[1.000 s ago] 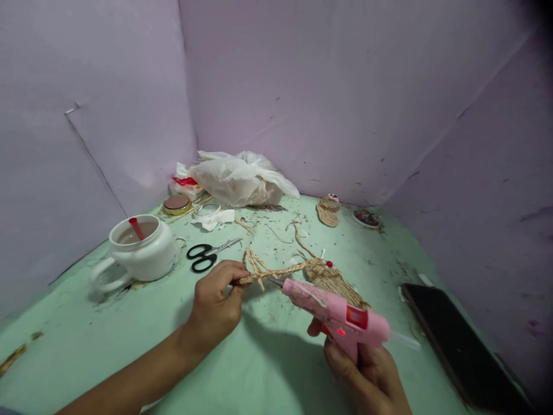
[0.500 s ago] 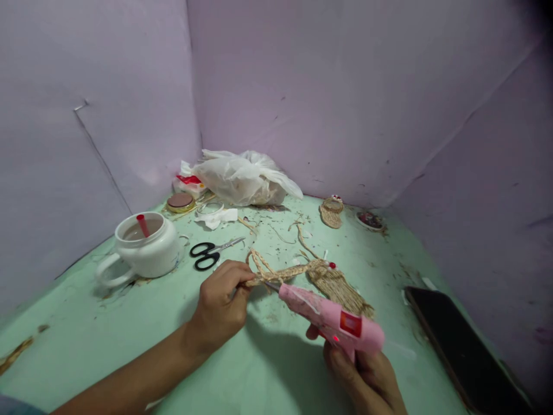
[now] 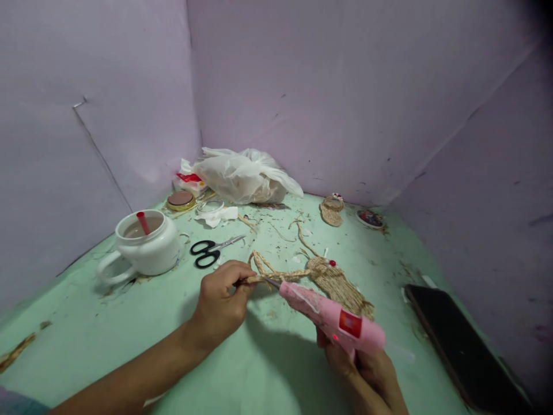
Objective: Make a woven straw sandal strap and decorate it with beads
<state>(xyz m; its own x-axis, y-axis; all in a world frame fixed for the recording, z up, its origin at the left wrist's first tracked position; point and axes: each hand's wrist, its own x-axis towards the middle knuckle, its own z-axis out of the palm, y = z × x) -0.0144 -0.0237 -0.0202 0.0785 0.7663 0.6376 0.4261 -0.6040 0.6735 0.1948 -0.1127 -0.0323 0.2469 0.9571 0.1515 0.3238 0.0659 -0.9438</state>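
Note:
My left hand [image 3: 224, 294] pinches the end of a braided straw-coloured cord [image 3: 287, 275] between thumb and fingers. The cord loops above the pinch and runs right to a flat woven fibre piece [image 3: 341, 282] lying on the table. A small red bead [image 3: 332, 263] sits at that piece's upper end. In my right hand [image 3: 363, 374] is a pink hot glue gun [image 3: 332, 311], gripped by its handle, with a small red light showing. Its metal nozzle points left and meets or nearly meets the cord beside my left fingers; exact contact is unclear.
Black-handled scissors [image 3: 211, 251] lie beyond my left hand. A white mug [image 3: 149, 251] holding a red stick stands at left, a dark phone [image 3: 462, 346] lies at right. Farther back are a plastic bag [image 3: 246, 176], a small woven slipper [image 3: 331, 212] and a round dish [image 3: 370, 219].
The glue gun and both hands stay almost in place. The cord between my left fingers and the woven piece has shifted slightly, and my right index finger sits a little differently at the trigger.

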